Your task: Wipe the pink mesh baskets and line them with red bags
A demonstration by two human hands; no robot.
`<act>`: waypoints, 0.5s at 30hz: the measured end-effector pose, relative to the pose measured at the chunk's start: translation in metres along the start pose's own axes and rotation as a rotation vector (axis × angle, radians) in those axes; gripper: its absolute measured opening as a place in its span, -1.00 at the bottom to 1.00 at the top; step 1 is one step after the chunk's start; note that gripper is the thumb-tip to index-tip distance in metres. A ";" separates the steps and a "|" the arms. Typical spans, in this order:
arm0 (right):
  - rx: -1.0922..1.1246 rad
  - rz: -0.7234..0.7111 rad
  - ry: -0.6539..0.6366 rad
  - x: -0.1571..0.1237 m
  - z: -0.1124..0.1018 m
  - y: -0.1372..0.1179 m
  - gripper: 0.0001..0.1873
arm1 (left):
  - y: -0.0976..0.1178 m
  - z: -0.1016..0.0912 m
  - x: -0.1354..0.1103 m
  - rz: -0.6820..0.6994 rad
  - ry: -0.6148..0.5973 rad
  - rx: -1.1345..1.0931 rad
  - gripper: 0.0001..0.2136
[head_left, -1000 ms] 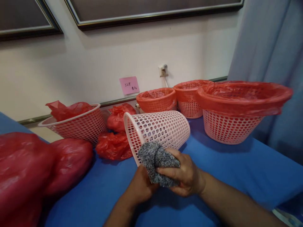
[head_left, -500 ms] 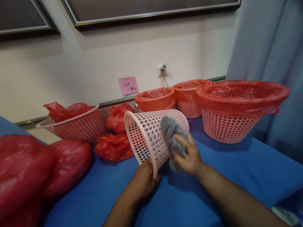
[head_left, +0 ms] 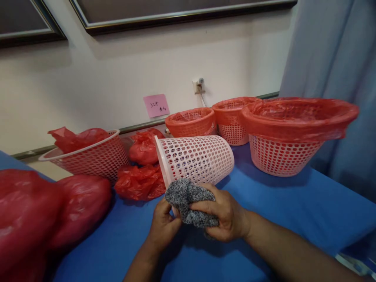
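A pale pink perforated plastic wastebasket [head_left: 199, 156] lies tilted on its side, its open rim toward the left. My left hand [head_left: 164, 225] grips the near, lower part of that rim, thumb on the outside; the fingers inside are partly hidden. Bunched in my right hand [head_left: 225, 213] is a grey speckled cloth [head_left: 188, 199], which covers the near edge of the basket by the rim. The cloth sits close beside my left hand's fingertips.
Red-bag-lined baskets [head_left: 284, 152] stand at the back and right. On the left are a wide pink basket [head_left: 96, 160], crumpled red plastic bags [head_left: 141, 182] and filled red bags [head_left: 82, 207]. A blue cloth [head_left: 293, 211] covers the table. Behind is a wall with a socket [head_left: 199, 87].
My right hand has moved the cloth left and down, from the basket's side to near its rim. The basket has turned so that less of its opening shows.
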State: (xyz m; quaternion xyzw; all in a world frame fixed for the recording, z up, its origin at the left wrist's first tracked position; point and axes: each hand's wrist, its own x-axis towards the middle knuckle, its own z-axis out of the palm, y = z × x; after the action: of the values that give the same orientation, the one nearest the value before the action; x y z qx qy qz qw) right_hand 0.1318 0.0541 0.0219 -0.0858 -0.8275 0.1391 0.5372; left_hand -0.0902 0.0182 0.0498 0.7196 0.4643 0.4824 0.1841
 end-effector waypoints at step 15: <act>-0.130 0.618 0.644 -0.003 -0.030 0.047 -0.46 | 0.005 0.005 0.000 0.115 -0.186 0.196 -0.69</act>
State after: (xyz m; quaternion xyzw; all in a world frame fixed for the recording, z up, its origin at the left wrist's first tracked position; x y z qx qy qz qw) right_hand 0.1603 0.1022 0.0152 -0.4012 -0.5607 0.2069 0.6941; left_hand -0.0829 0.0167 0.0514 0.8012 0.4479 0.3757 0.1274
